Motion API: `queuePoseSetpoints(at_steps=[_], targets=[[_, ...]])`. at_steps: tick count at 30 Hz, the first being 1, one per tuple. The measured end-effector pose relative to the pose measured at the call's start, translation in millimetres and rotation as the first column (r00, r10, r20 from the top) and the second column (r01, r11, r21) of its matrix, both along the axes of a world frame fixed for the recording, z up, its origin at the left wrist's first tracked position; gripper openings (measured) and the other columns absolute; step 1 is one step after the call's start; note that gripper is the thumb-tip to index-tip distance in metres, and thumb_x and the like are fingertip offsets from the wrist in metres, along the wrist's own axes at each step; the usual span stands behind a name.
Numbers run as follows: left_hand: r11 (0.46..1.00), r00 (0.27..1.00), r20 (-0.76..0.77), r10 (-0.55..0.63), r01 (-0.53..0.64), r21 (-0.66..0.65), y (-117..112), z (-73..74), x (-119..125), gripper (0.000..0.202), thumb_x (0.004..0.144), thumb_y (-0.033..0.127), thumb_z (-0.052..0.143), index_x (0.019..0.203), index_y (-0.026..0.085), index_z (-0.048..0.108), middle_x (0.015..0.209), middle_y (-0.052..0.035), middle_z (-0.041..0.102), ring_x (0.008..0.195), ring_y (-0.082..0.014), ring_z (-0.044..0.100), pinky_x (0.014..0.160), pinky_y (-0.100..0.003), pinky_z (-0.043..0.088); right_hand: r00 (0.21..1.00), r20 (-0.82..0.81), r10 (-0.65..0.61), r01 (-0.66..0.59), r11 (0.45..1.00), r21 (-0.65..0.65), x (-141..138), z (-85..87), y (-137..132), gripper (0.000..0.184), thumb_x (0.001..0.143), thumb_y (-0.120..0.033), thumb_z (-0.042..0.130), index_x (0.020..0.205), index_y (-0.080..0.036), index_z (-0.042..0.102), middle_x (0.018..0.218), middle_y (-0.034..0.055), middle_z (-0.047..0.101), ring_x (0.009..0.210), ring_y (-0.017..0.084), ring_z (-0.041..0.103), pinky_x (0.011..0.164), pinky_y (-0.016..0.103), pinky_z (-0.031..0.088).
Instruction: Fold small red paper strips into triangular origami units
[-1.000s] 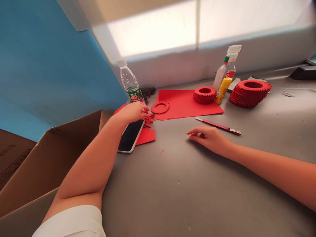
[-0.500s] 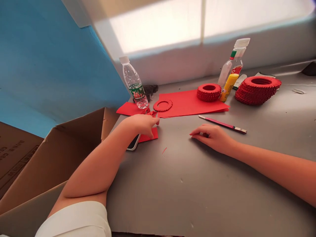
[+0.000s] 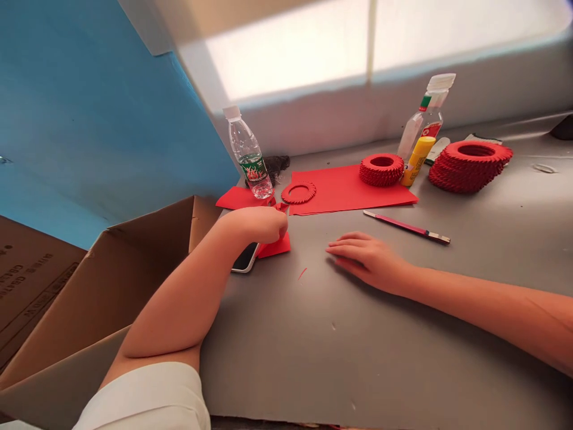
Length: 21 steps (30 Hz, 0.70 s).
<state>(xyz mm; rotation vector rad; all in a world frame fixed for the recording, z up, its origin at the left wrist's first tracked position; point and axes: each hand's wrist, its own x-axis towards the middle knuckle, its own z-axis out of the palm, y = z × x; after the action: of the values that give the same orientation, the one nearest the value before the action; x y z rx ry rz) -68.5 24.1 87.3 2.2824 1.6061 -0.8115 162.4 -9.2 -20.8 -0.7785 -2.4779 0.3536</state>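
My left hand (image 3: pixel 271 224) reaches over a small red paper piece (image 3: pixel 278 246) beside a phone (image 3: pixel 245 259). Its fingers are curled down and closed; whatever they may hold is hidden behind the knuckles. Some red paper scraps (image 3: pixel 281 206) lie just beyond it. My right hand (image 3: pixel 364 258) rests on the grey table (image 3: pixel 385 358), fingers stretched out and holding nothing. A slim pink cutter-like tool (image 3: pixel 406 228) lies above that hand. Farther back, a flat red toothed ring (image 3: pixel 298 193) lies against a red paper sheet (image 3: pixel 335 190), on which a stack of red toothed rings (image 3: pixel 381 170) sits.
A water bottle (image 3: pixel 254 164) stands near the left edge. At the back right are a yellow glue stick (image 3: pixel 419 160), a clear bottle (image 3: pixel 436 110) and a larger leaning ring stack (image 3: pixel 470 166). An open cardboard box (image 3: pixel 147 269) stands beside the table's left side.
My left hand's fingers have curled in and down over the red paper piece. My right hand has moved left and nearer, and its fingers have straightened out.
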Motion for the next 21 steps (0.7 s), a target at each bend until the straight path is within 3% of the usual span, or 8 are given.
queuePoseSetpoints(at_steps=[3,6,10,17,19,21], targets=[[1.0,1.0,0.008,-0.02,0.019,0.017,-1,0.4,0,0.04,0.062,0.011,0.043,0.094,0.021,0.066,0.084,-0.0091,0.065,0.067,-0.022,0.055,0.056,-0.028,0.035,0.992,0.093,0.083,-0.086,0.996,0.021,-31,-3.0,-3,0.043,0.089,-0.037,0.038,0.124,-0.017,0.05,0.125,0.0085,0.054,0.116,0.022,0.046,0.097,0.036,0.038],[0.997,0.998,-0.002,-0.055,0.055,0.049,-2,1.5,0,0.037,0.065,0.012,0.043,0.092,0.022,0.066,0.081,-0.0084,0.065,0.066,-0.0215,0.055,0.056,-0.028,0.036,0.988,0.149,0.045,-0.043,0.999,-0.02,-60,-5.5,0,0.054,0.088,-0.046,0.034,0.133,-0.016,0.038,0.133,0.0118,0.045,0.122,0.027,0.041,0.1,0.048,0.032],[0.988,0.993,0.004,-0.121,0.12,0.095,-8,7.2,0,0.036,0.068,0.011,0.041,0.091,0.021,0.066,0.086,-0.0081,0.065,0.071,-0.0202,0.055,0.058,-0.027,0.037,0.985,0.159,0.066,-0.05,0.994,-0.101,-83,-6.3,6,0.05,0.09,-0.042,0.027,0.132,-0.017,0.038,0.136,0.009,0.041,0.126,0.023,0.036,0.103,0.049,0.026],[0.957,0.976,0.116,-0.182,0.149,0.249,-16,10.0,4,0.039,0.07,0.01,0.042,0.103,0.02,0.062,0.103,-0.0073,0.061,0.082,-0.0196,0.055,0.065,-0.025,0.039,0.99,0.103,0.094,-0.075,0.983,-0.17,-97,-2.6,8,0.044,0.089,-0.039,0.034,0.126,-0.019,0.044,0.134,0.0086,0.045,0.124,0.023,0.039,0.104,0.052,0.022],[0.933,0.949,0.214,-0.231,0.153,0.327,-16,9.4,7,0.037,0.073,0.01,0.041,0.102,0.021,0.062,0.1,-0.0065,0.061,0.082,-0.0198,0.056,0.067,-0.026,0.04,0.993,0.051,0.105,-0.093,0.973,-0.211,-93,0.8,7,0.04,0.087,-0.037,0.039,0.122,-0.02,0.05,0.129,0.0089,0.05,0.121,0.025,0.042,0.102,0.049,0.027],[0.899,0.89,0.347,-0.297,0.138,0.416,-17,9.2,12,0.037,0.077,0.01,0.039,0.107,0.021,0.059,0.102,-0.0056,0.061,0.086,-0.0199,0.056,0.071,-0.027,0.04,0.998,-0.045,0.036,-0.048,0.949,-0.313,-83,6.3,8,0.039,0.084,-0.034,0.044,0.119,-0.02,0.053,0.126,0.009,0.053,0.118,0.026,0.046,0.098,0.045,0.035]])
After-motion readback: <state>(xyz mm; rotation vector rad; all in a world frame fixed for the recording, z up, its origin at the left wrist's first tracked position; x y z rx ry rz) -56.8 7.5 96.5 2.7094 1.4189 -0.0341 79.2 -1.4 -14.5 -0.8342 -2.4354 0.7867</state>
